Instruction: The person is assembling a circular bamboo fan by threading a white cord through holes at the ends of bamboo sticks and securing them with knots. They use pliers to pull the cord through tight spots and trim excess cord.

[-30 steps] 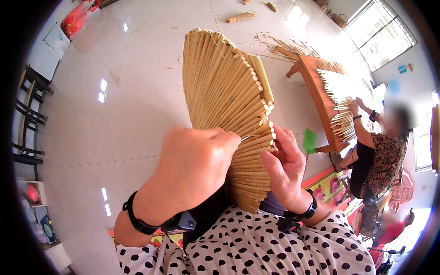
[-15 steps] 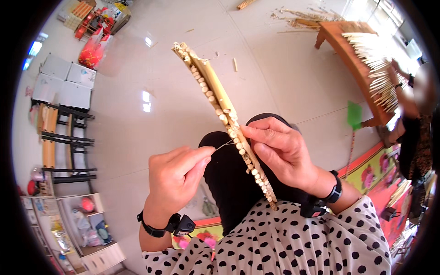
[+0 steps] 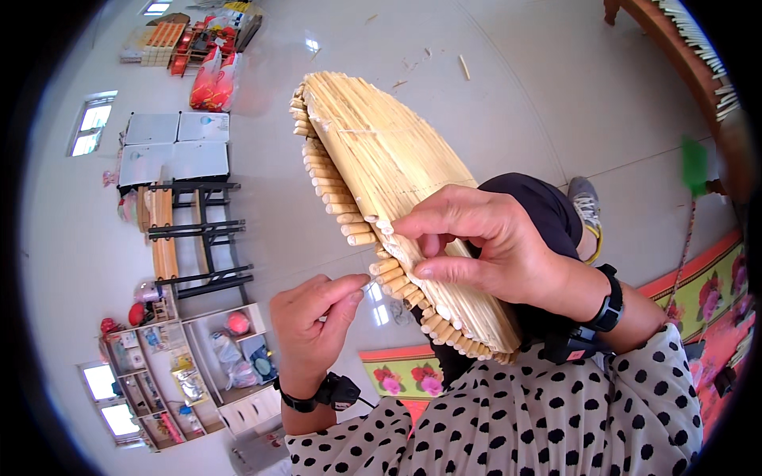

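Reed panel (image 3: pixel 389 143) has turned; white cabinet (image 3: pixel 151 161) bears blue mark (image 3: pixel 208 124).

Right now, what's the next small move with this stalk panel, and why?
I'd probably firm up the right hand on the stalk panel: its fingers touch the panel's face near the edge, while the left hand has its fingertips brought together beside the stalk ends, apparently giving no support.

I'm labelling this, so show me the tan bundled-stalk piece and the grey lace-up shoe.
Tan bundled-stalk piece (image 3: pixel 385 155), head view: its broad flat face.
Grey lace-up shoe (image 3: pixel 587 209), head view: its laced upper.
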`<control>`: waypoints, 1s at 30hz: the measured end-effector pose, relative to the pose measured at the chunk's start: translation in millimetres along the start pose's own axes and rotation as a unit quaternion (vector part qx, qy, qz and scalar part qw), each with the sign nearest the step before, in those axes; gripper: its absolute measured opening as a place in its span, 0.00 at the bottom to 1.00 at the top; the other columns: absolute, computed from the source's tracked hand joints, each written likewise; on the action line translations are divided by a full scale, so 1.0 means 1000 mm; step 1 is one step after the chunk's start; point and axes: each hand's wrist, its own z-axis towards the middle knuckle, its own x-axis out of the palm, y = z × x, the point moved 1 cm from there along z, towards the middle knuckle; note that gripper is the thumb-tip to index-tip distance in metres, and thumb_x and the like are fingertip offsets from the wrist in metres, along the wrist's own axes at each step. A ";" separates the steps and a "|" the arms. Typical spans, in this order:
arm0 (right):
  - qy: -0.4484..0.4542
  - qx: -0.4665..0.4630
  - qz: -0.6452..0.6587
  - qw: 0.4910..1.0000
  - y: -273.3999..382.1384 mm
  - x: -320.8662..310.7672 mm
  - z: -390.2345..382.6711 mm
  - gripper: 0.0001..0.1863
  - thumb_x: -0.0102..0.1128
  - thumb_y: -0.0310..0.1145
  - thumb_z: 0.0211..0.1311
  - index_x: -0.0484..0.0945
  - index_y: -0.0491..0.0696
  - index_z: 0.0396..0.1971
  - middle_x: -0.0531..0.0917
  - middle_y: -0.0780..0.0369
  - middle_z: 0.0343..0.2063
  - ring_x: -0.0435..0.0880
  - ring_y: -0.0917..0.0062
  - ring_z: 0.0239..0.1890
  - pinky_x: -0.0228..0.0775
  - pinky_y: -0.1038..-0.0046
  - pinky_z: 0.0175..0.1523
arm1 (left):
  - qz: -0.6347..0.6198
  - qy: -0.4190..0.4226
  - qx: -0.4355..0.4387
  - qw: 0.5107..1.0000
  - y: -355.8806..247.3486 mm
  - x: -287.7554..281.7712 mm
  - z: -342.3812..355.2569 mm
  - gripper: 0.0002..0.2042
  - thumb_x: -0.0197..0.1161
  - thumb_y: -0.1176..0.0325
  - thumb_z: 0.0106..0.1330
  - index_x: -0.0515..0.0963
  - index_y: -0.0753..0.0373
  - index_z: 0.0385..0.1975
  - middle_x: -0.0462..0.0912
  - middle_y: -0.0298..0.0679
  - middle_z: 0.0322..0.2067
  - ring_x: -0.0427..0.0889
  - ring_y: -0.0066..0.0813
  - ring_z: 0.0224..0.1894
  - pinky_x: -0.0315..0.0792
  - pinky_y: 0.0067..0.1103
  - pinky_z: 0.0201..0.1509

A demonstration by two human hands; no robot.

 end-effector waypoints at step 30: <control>0.060 0.072 0.098 0.991 -0.005 0.002 0.004 0.26 0.69 0.20 0.56 0.81 0.55 0.55 0.77 0.64 0.43 0.76 0.84 0.38 0.71 0.81 0.42 | 0.032 -0.104 0.023 0.994 -0.007 0.017 -0.014 0.09 0.65 0.83 0.57 0.84 0.66 0.37 0.70 0.36 0.15 0.68 0.23 0.15 0.58 0.19 0.19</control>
